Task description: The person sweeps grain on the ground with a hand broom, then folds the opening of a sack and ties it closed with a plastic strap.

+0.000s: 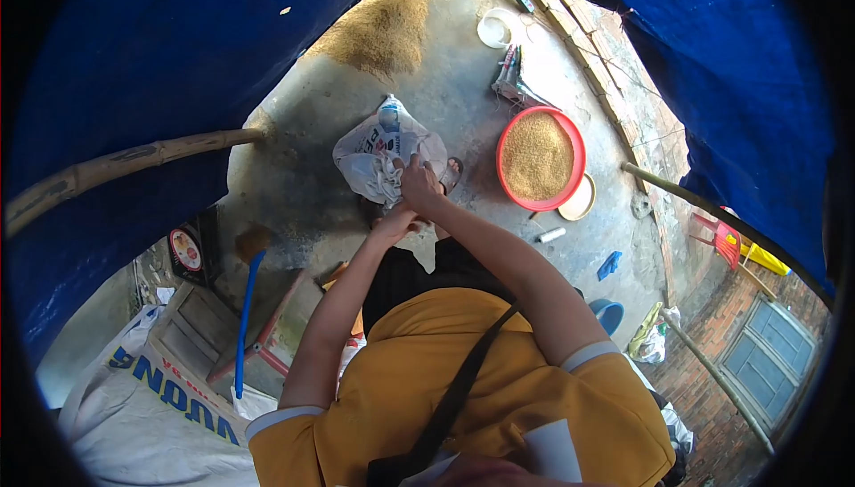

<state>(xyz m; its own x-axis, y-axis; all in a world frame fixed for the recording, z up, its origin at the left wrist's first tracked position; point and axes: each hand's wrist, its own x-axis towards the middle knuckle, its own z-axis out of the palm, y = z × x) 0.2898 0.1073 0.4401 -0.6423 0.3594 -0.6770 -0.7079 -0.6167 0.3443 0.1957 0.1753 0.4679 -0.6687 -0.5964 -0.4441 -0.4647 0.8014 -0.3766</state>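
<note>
A white printed sack [361, 153] stands on the concrete floor in front of my feet, its upper part bunched up. My right hand [421, 186] is closed at the gathered edge of the sack, nearest its crumpled white folds. Just below it, my left hand [397, 222] is closed too, close against my right wrist; what its fingers hold, if anything, is hidden. To the right of the sack is a red basin [579, 166] filled with golden grain [537, 155].
Loose grain [383, 32] lies heaped at the back. A white bucket [497, 29], a round lid [579, 198] and a blue basin [607, 316] are on the right. Bamboo poles [160, 150] hold a blue tarp. A blue-handled broom [248, 309] and large sack [160, 407] are left.
</note>
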